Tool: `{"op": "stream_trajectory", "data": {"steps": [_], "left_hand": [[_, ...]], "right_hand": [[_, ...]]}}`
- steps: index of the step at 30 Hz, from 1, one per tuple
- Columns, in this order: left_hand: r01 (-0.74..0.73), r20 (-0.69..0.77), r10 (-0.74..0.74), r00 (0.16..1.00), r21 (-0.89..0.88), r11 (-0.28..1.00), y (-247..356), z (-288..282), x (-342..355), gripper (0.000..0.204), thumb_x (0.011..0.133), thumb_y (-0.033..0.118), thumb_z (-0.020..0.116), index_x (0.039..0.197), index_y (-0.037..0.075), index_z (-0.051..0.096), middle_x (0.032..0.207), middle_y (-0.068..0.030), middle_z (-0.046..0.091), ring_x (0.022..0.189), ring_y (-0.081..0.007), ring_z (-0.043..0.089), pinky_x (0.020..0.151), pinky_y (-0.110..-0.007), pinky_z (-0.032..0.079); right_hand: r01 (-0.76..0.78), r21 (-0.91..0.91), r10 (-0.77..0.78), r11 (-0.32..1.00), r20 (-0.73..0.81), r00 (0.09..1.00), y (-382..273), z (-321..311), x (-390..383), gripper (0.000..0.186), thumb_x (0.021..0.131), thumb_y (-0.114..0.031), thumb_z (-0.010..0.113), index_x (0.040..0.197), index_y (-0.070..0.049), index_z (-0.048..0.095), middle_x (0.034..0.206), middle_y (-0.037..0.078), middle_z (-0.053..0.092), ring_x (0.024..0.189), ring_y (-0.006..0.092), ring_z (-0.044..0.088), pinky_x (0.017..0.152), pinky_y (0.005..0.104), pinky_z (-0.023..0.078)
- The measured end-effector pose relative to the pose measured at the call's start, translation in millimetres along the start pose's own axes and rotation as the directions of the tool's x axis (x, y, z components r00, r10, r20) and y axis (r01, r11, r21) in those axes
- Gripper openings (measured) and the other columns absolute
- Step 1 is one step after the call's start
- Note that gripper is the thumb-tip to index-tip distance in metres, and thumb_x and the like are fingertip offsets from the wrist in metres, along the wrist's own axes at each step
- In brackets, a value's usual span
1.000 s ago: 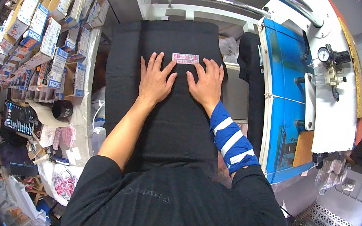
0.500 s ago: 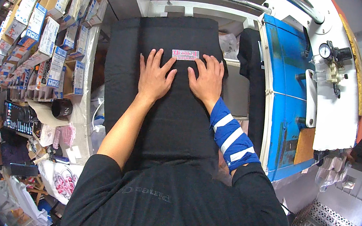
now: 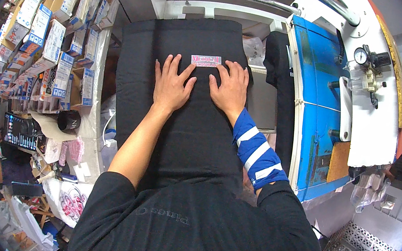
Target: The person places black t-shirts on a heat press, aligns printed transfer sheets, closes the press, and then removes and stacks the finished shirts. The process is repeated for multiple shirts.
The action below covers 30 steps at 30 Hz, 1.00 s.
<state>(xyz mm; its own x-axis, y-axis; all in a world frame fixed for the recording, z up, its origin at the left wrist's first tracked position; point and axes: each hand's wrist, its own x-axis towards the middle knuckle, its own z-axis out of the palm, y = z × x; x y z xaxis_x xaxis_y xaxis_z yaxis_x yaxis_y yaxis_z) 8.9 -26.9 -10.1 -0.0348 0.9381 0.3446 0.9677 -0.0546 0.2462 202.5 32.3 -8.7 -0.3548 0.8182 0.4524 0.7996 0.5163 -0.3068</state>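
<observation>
Black garment spread smooth over the press platen, small pink label near its top edge. Left hand and right hand pressed flat, fingers apart, gripping nothing, probably steadying the cloth beside the label.

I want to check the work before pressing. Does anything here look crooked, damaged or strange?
Nothing stands out. The black garment lies flat on the board, and the small pink label sits about level near its top edge. The left hand and right hand rest flat below the label, one on each side. No tear or spill shows.
</observation>
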Motion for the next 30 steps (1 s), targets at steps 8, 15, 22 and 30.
{"op": "stream_trajectory", "data": {"steps": [8, 15, 22, 30], "left_hand": [[0.026, 0.050, -0.026, 0.998, 0.012, 1.000, 1.9, -1.6, 1.0, 0.048, 0.100, 0.038, 0.063, 0.146, 0.026, 0.060, 0.157, -0.0186, 0.045, 0.151, -0.0387, 0.034, 0.125, -0.065, 0.017], [0.030, 0.063, -0.032, 0.998, 0.028, 0.999, 2.2, -0.9, 1.3, 0.050, 0.100, 0.038, 0.062, 0.148, 0.026, 0.058, 0.158, -0.0175, 0.043, 0.152, -0.0378, 0.033, 0.125, -0.065, 0.017], [0.019, 0.035, -0.021, 0.999, 0.045, 0.999, 2.3, -0.7, 1.7, 0.050, 0.100, 0.041, 0.061, 0.147, 0.025, 0.058, 0.155, -0.0169, 0.046, 0.151, -0.0367, 0.033, 0.124, -0.065, 0.019], [0.037, 0.065, -0.040, 0.997, 0.047, 0.998, 4.1, -2.5, 2.2, 0.051, 0.100, 0.039, 0.061, 0.149, 0.025, 0.057, 0.158, -0.0169, 0.043, 0.152, -0.0370, 0.032, 0.125, -0.064, 0.017]], "right_hand": [[-0.009, 0.016, 0.009, 1.000, 0.003, 1.000, 0.6, 1.6, 0.5, 0.041, 0.091, -0.034, 0.069, 0.122, -0.007, 0.071, 0.135, 0.016, 0.060, 0.135, 0.0379, 0.049, 0.118, 0.0612, 0.031], [-0.008, -0.003, 0.009, 1.000, 0.006, 1.000, 0.1, 0.6, 0.5, 0.043, 0.090, -0.032, 0.072, 0.126, -0.009, 0.069, 0.135, 0.015, 0.060, 0.134, 0.0382, 0.051, 0.117, 0.0587, 0.033], [-0.011, -0.009, 0.011, 1.000, 0.007, 1.000, -0.4, 0.5, 0.5, 0.043, 0.091, -0.033, 0.071, 0.127, -0.009, 0.070, 0.136, 0.015, 0.060, 0.135, 0.0380, 0.050, 0.117, 0.0590, 0.032], [-0.015, -0.014, 0.015, 1.000, 0.005, 1.000, -0.5, 1.5, 1.0, 0.043, 0.090, -0.031, 0.070, 0.128, -0.010, 0.070, 0.135, 0.015, 0.060, 0.134, 0.0378, 0.050, 0.117, 0.0587, 0.033]]}}
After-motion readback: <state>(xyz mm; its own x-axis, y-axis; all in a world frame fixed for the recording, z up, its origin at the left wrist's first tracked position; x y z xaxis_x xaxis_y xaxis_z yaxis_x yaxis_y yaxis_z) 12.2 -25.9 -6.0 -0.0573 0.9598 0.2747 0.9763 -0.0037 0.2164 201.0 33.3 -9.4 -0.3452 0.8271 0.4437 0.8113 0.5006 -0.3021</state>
